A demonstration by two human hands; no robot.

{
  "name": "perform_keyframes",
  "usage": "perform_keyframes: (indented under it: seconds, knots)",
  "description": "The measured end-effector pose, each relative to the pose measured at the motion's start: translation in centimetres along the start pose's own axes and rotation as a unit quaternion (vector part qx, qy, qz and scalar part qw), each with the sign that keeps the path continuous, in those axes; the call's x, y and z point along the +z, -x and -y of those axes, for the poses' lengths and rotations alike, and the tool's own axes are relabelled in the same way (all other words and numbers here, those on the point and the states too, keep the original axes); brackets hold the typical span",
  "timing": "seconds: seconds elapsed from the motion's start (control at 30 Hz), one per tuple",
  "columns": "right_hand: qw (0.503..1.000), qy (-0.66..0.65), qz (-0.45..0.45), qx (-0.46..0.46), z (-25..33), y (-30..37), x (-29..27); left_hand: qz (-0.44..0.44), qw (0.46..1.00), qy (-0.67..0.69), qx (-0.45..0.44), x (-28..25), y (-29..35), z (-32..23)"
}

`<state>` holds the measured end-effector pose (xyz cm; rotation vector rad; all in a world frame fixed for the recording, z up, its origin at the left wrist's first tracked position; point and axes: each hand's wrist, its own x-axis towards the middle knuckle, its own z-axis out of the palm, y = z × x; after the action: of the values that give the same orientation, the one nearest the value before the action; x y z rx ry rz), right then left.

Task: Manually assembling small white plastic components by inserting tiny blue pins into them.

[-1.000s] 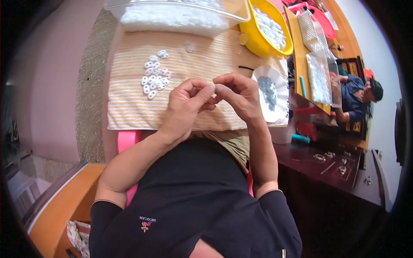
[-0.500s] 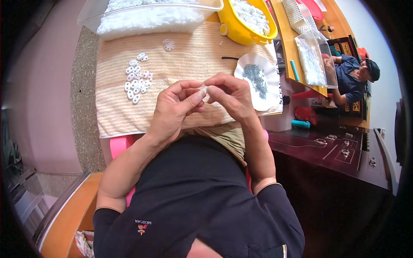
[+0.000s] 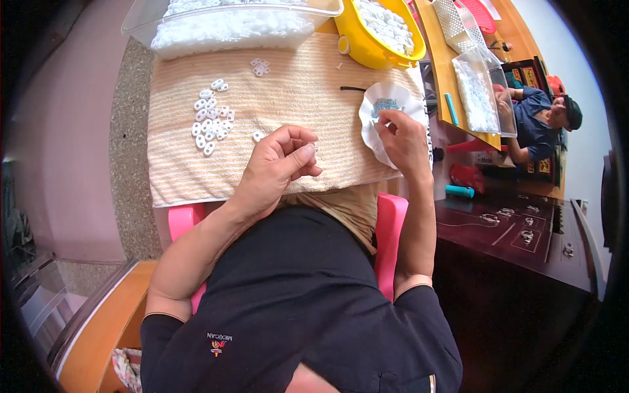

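Note:
My left hand (image 3: 282,157) is closed above the striped towel, thumb and forefinger pinched on a small white plastic piece (image 3: 314,147), mostly hidden by the fingertips. My right hand (image 3: 404,141) has its fingertips bunched down in a white wavy-rimmed dish (image 3: 407,105). Small dark grey-blue pieces (image 3: 385,105) lie in that dish, too tiny to name. What the right fingers pinch, if anything, is hidden. Beside my left knuckles rests a white two-holed oval piece (image 3: 258,135). A loose group of similar white pieces (image 3: 211,121) spreads on the towel to the left.
A clear bin (image 3: 229,33) heaped with white pieces stands at the back left, next to a yellow tub (image 3: 367,52). A dark thin stick (image 3: 352,88) lies on the towel (image 3: 295,85). Across the room, a person (image 3: 540,114) sits at another table with a clear box (image 3: 475,95).
My right hand has left the left fingertips and moved right into the dish. My left hand stays nearly in place, still pinching. The oval piece beside it now shows.

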<state>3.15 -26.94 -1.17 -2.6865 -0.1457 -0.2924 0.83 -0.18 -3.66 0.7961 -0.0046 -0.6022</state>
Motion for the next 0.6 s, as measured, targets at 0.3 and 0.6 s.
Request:
perform_keyframes:
  seconds: [0.3, 0.6]
  knots:
    - [0.996, 0.075, 0.037, -0.029, -0.4, -0.7, 0.1, 0.002, 1.0, -0.004, -0.004, 0.1, 0.1, -0.1]
    - [0.992, 0.082, 0.086, -0.046, -0.4, -2.0, -0.1, -0.003, 1.0, -0.006, -0.012, 0.0, 0.1, -0.1]
